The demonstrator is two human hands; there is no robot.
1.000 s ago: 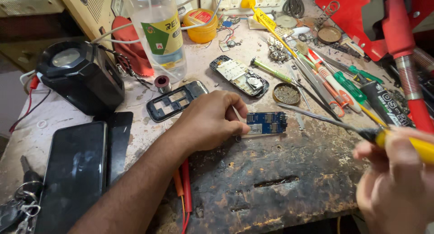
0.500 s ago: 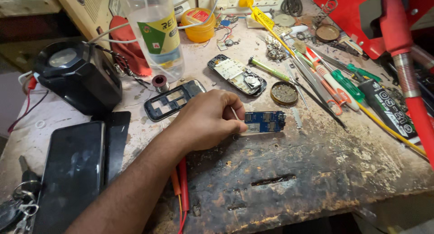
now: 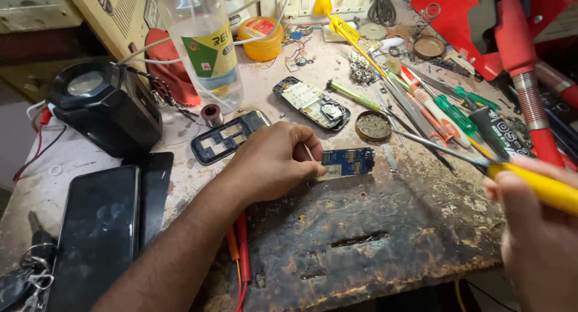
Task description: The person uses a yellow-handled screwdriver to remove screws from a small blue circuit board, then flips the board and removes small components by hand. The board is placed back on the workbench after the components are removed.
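My left hand (image 3: 274,161) rests on the worn workbench (image 3: 373,227) and pinches the left end of a small blue circuit board (image 3: 348,161), holding it flat. My right hand (image 3: 536,227) comes in from the right edge, gripping a yellow-handled soldering iron (image 3: 481,162). Its long metal tip points left and hovers above and to the right of the board, apart from it. An opened phone body (image 3: 313,102) and a black phone frame (image 3: 226,137) lie just behind my left hand.
A round tin of flux (image 3: 373,125), screwdrivers and tweezers (image 3: 439,110) crowd the right back. A plastic bottle (image 3: 208,44), a yellow jar (image 3: 260,38) and a black lamp base (image 3: 105,110) stand at the back left. A dark smartphone (image 3: 96,227) and keys (image 3: 30,270) lie front left.
My right hand with the soldering iron left view half a second ago and has come back in from the right. My left hand still holds the board in place.
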